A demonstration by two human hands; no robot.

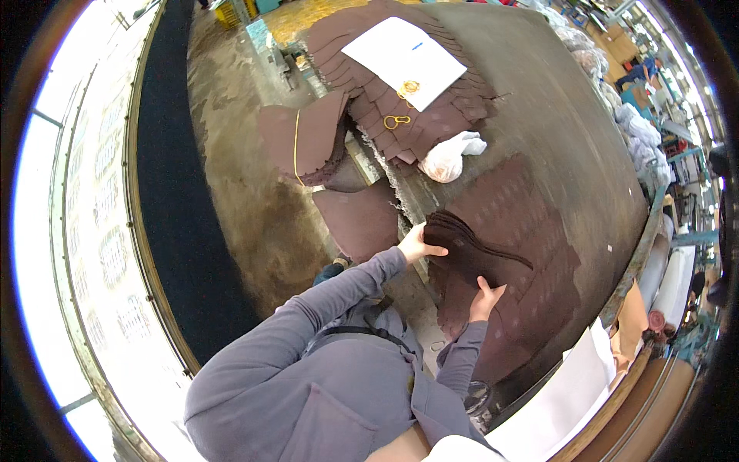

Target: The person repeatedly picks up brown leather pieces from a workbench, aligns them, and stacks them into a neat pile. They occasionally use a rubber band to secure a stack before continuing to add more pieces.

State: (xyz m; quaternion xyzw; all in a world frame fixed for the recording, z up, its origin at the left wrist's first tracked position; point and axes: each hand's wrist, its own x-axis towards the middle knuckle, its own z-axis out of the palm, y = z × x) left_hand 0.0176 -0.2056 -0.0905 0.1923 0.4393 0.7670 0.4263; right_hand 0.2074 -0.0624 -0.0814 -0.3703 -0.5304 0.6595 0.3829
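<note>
A stack of dark brown cut fabric pieces (479, 260) is held between my two hands at the table's near side, its layered edge curving along the top. My left hand (418, 245) grips the stack's left end, thumb laid across the upper face. At the near edge my right hand (485, 300) is closed on the same stack, its thumb on top and its other fingers partly hidden. Beneath and around the stack, more brown fabric pieces (539, 231) lie spread in overlapping rows on the table (570, 108).
Farther off, a fanned brown pile (339, 46) carries white paper (385, 58), a blue pen (418, 46) and yellow bands (396, 122). A plastic bag (453, 158) sits beside it. A banded brown bundle (315, 142) and another brown piece (358, 222) lie left. Fabric rolls (677, 285) stand right.
</note>
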